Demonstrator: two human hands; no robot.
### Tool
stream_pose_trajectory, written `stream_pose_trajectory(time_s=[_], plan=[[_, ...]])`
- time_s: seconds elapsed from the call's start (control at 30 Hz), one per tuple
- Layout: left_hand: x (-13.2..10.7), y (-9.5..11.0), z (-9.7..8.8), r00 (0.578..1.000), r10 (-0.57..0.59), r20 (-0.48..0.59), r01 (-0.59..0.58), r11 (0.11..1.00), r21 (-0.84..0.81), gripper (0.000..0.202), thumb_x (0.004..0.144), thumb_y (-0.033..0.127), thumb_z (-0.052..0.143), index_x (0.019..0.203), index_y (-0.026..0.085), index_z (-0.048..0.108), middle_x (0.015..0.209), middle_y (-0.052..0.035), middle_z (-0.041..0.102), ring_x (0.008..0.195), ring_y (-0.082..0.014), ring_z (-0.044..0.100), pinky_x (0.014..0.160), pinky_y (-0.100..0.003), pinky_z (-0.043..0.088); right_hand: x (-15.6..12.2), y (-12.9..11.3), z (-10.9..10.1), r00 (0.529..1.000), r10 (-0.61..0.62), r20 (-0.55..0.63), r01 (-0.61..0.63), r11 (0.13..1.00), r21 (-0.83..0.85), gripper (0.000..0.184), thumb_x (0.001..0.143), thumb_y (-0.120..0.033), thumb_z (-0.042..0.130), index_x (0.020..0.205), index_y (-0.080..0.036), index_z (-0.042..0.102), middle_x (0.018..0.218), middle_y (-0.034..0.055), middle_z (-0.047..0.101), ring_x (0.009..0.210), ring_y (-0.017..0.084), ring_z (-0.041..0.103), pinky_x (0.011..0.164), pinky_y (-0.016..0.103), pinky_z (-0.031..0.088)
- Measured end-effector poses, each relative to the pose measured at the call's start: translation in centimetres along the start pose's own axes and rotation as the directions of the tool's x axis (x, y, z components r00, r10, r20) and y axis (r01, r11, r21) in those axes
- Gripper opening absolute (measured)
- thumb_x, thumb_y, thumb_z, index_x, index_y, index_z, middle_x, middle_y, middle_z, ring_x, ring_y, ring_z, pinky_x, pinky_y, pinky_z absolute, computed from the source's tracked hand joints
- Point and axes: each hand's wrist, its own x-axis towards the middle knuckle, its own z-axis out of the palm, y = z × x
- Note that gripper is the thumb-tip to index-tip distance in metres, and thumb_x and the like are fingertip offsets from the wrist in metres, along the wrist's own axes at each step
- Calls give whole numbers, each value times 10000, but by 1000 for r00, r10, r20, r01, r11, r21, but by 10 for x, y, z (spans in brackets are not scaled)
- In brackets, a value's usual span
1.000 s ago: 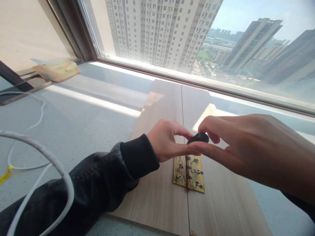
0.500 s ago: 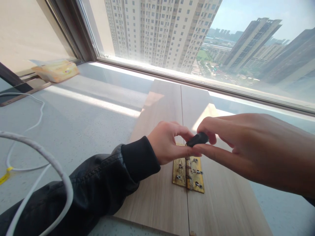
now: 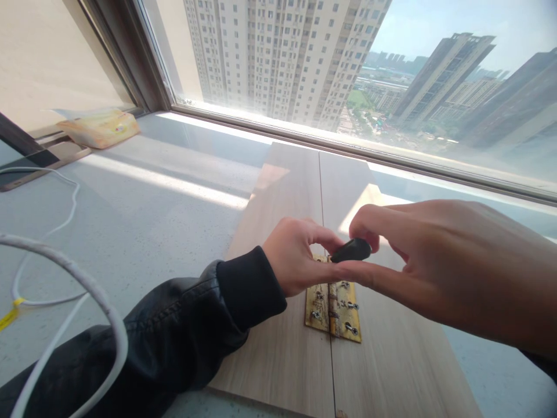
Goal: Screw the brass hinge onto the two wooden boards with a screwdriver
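Note:
Between the thumb and curled forefinger of my right hand (image 3: 435, 261) is a short black handle, seemingly of a stubby screwdriver (image 3: 351, 250); its shaft is hidden. My left hand (image 3: 300, 252) closes thumb and forefinger around the handle's left end, over the upper part of a hinge. What those fingertips pinch is covered. The brass-coloured hinge (image 3: 322, 313), worn and stained, lies flat across the seam of two pale wooden boards (image 3: 287, 360). Several screws (image 3: 351, 329) stand partly raised in its holes, tilted at different angles.
A white cable (image 3: 104, 296) loops across the left foreground, with a yellow tag on it. At the back left a soft tissue pack (image 3: 98, 129) sits by the window frame. The boards rest on a speckled white sill (image 3: 183, 215) that runs up to the window.
My right thumb has slid left along the black handle, and the handle has turned slightly between my fingers. My left hand stays in nearly the same place.

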Motion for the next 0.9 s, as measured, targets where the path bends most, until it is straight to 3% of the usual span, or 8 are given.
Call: stream_pose_trajectory(time_s=[0.13,0.27,0.4,0.5,0.6,0.7,0.8,0.9], plan=[[-2,-3,7,987,-62,-151,74,994,81,315,559,347,789,608,143,553,586,34,568,587,-104,511,553,-232,400,5,-14,-1,1000,-1,-27,-2,994,-108,430,877,-473,301,541,-239,431,392,2,411,309,159,332,371,274,137],[3,3,-6,992,75,103,-78,997,24,329,644,279,746,916,144,620,869,-28,658,812,-149,576,725,-265,445,10,-14,-4,996,-25,83,23,1000,18,385,869,-390,326,539,-227,440,455,13,470,365,159,405,386,281,222],[7,7,-20,954,55,295,-61,998,12,137,798,220,589,881,130,651,868,-58,678,833,-158,603,784,-296,458,9,-6,-6,986,-41,164,12,985,174,306,834,-409,386,602,-226,471,533,14,522,421,144,445,417,283,289],[6,4,-17,980,70,185,-68,998,-19,138,743,268,655,794,140,664,818,-55,690,792,-163,618,761,-295,472,7,-7,-6,994,8,108,-16,997,75,327,805,-472,408,579,-240,454,485,9,491,394,151,406,399,285,243],[3,0,-6,1000,14,12,-15,998,60,221,648,333,725,659,137,625,640,-14,634,630,-130,563,625,-262,448,6,-14,-2,998,59,-30,-62,992,-107,474,813,-609,309,519,-252,415,393,10,415,323,154,294,362,277,143],[2,1,-2,998,-25,-54,33,990,139,239,610,313,739,619,140,574,569,27,552,577,-105,495,573,-242,401,8,-19,1,998,65,-16,-66,992,-109,497,856,-552,256,494,-251,416,380,17,417,308,158,284,357,280,129],[4,2,-7,996,36,80,-45,993,112,204,662,291,696,789,148,624,765,-13,631,742,-144,547,676,-271,422,9,-15,-1,992,-3,129,-9,996,90,374,870,-428,335,590,-238,493,485,16,513,387,162,418,382,286,235],[6,2,-15,971,35,237,-47,998,43,200,768,280,607,917,152,647,909,-57,664,855,-172,569,732,-304,430,8,-9,-4,982,-58,181,6,962,275,221,839,-357,436,676,-227,508,587,2,561,469,140,485,408,258,312]])
